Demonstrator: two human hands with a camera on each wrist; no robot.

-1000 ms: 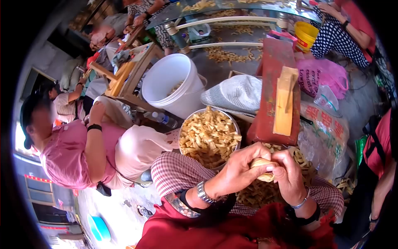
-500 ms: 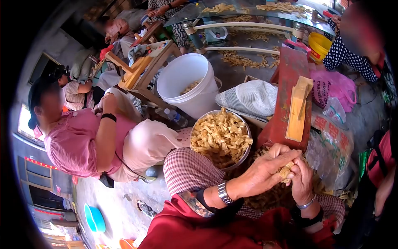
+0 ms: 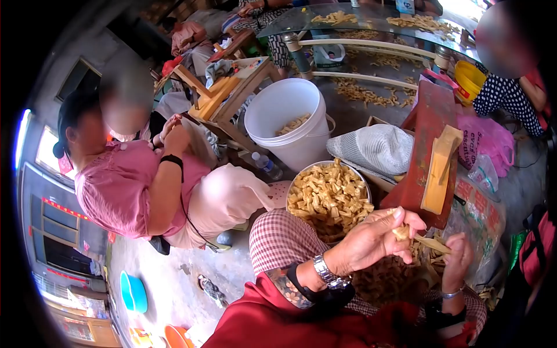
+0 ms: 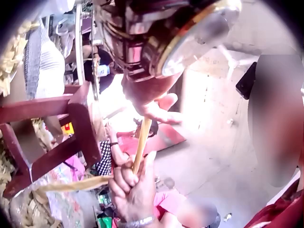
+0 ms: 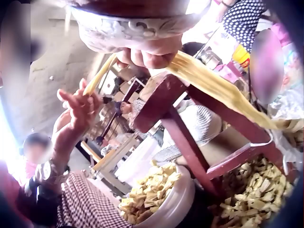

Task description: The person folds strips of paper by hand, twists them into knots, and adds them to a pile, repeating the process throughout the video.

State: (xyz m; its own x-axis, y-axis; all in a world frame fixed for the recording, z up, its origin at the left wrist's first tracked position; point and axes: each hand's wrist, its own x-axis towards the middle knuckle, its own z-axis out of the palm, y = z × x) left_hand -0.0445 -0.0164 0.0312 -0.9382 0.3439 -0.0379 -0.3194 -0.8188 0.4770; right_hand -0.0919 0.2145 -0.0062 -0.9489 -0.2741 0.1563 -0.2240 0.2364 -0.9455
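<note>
A pale yellow strip (image 3: 434, 243) stretches between the two hands, with a small bunched piece (image 3: 400, 233) at its left end. The left hand (image 3: 374, 240), wearing a metal watch, pinches that end, its other fingers spread. My right hand (image 3: 457, 261), with a bracelet, grips the strip further right, fingers curled. In the left wrist view the strip (image 4: 142, 145) runs from the left hand (image 4: 154, 102) down into the right fist (image 4: 133, 190). From the right hand (image 5: 147, 57) a wide, flat length (image 5: 213, 88) trails off in the right wrist view.
A bowl (image 3: 369, 200) of folded yellow pieces stands by the checkered knee. Behind it are a white bucket (image 3: 284, 139) and a grey-white sack (image 3: 371, 148). A red bench (image 3: 426, 165) carries a wooden block (image 3: 442, 168). A person in pink (image 3: 127, 191) sits at left.
The hands have moved apart, the right one away to the right, and the strip between them now shows. Earlier they were together around the bunched piece. The head view has shifted.
</note>
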